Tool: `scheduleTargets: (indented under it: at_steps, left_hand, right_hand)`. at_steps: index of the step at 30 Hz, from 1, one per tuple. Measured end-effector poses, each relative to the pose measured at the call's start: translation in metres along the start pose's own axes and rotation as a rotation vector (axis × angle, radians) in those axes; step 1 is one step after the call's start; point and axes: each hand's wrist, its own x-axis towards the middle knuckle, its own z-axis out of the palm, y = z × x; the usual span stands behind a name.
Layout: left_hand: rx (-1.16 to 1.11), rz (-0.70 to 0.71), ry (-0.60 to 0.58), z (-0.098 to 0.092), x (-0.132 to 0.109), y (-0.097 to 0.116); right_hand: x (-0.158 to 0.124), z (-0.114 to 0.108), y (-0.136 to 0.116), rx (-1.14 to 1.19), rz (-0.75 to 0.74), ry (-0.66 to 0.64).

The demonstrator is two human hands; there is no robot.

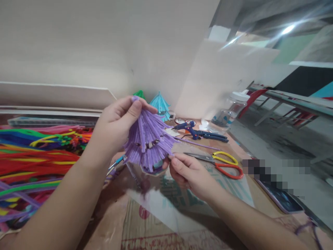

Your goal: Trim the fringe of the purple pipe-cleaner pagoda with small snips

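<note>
A purple tiered tree made of pipe cleaners [149, 139] is held up over the table. My left hand [122, 114] is closed around its tip, thumb and fingers pinching the top. At the tree's lower right edge, my right hand [188, 172] pinches the end of a purple strand between thumb and finger. Dark gaps show between the two purple tiers, and part of a pale base shows underneath. Scissors with one yellow and one red-orange handle [227, 165] lie just right of my right hand.
Heaps of coloured pipe cleaners [39, 156] lie on the left. A blue glue gun [191, 129], pliers [213, 135] and a clear jar [230, 109] are toward the back. A turquoise tree [160, 106] stands by the wall. A phone [281, 196] lies at the right edge. Printed cardboard [145, 222] covers the tabletop.
</note>
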Motion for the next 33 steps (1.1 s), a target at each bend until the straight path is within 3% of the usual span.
scheduleTargets:
  at_steps: [24,33]
  left_hand:
    - [-0.073,-0.010,-0.016,-0.0029,0.0014,-0.0025]
    - [0.026,0.027,0.006,-0.0025,0.0020,-0.0006]
  right_hand:
    - [0.0005,0.0007,0.0016,0.032,0.001,0.013]
    - [0.0003,0.0020,-0.0003,0.084,0.052,0.018]
